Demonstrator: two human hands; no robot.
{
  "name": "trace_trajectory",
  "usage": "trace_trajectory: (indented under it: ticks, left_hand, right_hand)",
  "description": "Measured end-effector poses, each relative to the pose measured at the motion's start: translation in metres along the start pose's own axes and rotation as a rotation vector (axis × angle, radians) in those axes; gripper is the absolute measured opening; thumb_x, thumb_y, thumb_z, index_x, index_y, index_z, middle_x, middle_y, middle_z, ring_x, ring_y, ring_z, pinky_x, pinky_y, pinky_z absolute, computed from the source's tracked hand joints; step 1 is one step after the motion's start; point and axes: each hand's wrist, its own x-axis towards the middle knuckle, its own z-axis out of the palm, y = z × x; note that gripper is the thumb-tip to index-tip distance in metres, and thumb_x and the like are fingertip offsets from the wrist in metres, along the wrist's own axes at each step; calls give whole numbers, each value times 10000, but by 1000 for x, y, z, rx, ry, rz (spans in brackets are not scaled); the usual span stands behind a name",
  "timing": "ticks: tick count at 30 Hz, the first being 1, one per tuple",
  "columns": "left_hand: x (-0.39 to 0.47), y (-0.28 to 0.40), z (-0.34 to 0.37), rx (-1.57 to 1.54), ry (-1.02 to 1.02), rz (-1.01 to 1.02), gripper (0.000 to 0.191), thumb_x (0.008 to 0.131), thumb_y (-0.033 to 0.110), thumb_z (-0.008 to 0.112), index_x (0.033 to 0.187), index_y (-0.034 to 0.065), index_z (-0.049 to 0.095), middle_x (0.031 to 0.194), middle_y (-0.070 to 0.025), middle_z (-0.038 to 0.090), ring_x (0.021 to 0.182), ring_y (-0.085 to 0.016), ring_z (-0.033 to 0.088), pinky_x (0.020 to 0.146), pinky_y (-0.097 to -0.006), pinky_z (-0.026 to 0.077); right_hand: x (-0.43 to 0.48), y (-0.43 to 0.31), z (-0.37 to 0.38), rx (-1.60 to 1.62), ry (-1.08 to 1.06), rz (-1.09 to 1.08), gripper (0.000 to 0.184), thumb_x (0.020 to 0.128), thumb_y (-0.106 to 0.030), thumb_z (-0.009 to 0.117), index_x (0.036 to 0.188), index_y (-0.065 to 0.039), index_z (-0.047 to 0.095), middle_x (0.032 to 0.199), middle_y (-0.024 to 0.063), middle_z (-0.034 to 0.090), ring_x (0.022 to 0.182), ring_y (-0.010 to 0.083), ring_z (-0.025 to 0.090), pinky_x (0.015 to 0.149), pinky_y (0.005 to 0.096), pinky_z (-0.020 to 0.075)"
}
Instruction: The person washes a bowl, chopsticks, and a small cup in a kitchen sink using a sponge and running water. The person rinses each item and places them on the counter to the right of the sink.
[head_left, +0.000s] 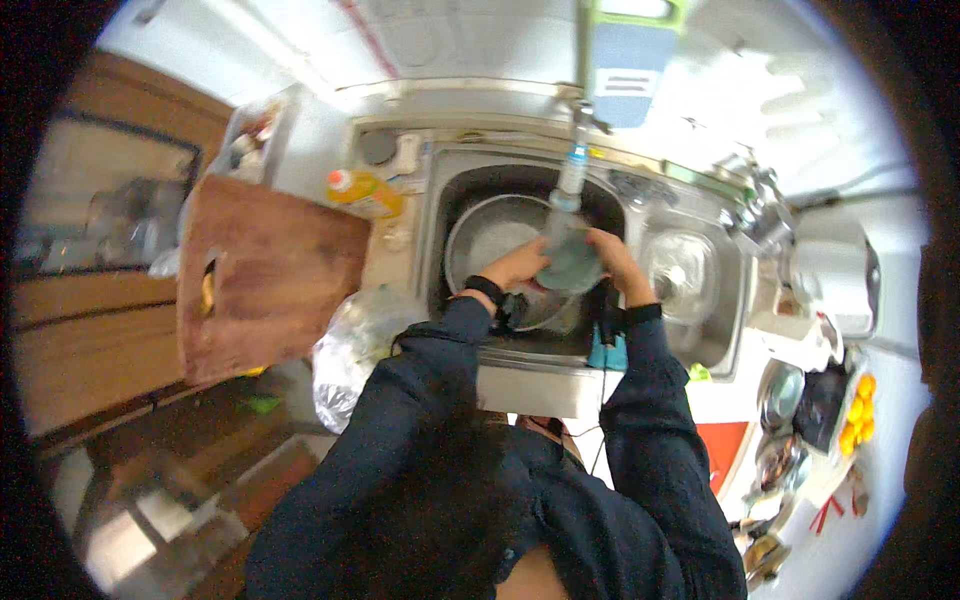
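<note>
Both my hands hold a greenish bowl (570, 262) under the faucet (574, 169), over the larger basin of a double steel sink (442, 180). My left hand (520, 265) grips the bowl's left edge. On its right edge is my right hand (618, 262). The bowl looks blurred, and my fingers are partly hidden by it. A large round metal basin (469, 240) lies below in the sink, partly covered by my left hand and the bowl. A turquoise cloth or similar item (607, 349) hangs at the sink's front edge.
A wooden cutting board (285, 285) lies at the left, near a bottle of yellow-orange liquid (367, 195) and a clear plastic bag (341, 367). The smaller sink basin (701, 330) holds a clear container (679, 259). Metal utensils (765, 214) stand behind it; several oranges (859, 416) lie far right.
</note>
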Motion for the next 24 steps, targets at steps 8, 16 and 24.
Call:
trace_trajectory:
  ticks: [8, 16, 24]
  left_hand:
    - [15, 4, -6, 136, 170, 162, 187, 830, 159, 661, 970, 35, 669, 754, -34, 644, 676, -126, 590, 621, -287, 459]
    - [-19, 27, 8, -252, 108, -131, 177, 899, 144, 571, 996, 18, 648, 878, -57, 636, 669, -117, 561, 587, -297, 454]
    - [0, 7, 3, 68, 73, 76, 218, 918, 182, 554, 1010, 4, 637, 891, -82, 668, 717, -146, 600, 652, -293, 464]
  right_hand:
    - [-12, -17, 3, 12, -16, 66, 247, 843, -288, 505, 895, -69, 606, 790, 9, 550, 802, 164, 536, 566, 361, 464]
    - [5, 8, 9, -52, 213, -129, 294, 829, -251, 503, 946, -9, 622, 823, 31, 581, 650, 138, 506, 535, 287, 401]
    - [4, -29, 4, -175, -29, 158, 333, 810, -295, 501, 964, -33, 638, 893, 115, 619, 772, 264, 633, 616, 414, 530]
